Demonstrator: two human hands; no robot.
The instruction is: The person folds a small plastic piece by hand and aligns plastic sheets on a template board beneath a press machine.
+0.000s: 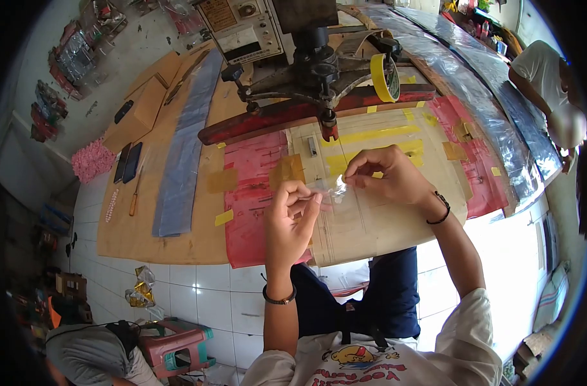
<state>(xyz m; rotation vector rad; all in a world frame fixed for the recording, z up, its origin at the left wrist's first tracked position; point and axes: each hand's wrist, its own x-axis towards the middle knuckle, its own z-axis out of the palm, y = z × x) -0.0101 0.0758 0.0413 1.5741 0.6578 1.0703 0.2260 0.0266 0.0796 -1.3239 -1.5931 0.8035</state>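
Between my two hands a small piece of clear plastic film [337,189] is stretched, catching the light. My left hand [292,215] pinches its left end between thumb and fingers. The other end is pinched by my right hand [386,177], which wears a dark bracelet. Both hands are above the pale board [383,219] taped to the table. Just beyond them, the red-tipped press head [330,130] of a machine hangs under a long red bar [242,124]. A small metal piece [312,147] lies on the board near that head.
A yellow tape roll [385,78] hangs on the machine. Stacked blue plastic strips [184,154], phones [129,162] and a screwdriver [136,190] lie at left. Blue sheeting [473,83] covers the right side, where a person [547,83] is. Another person [94,350] sits lower left near a stool [174,347].
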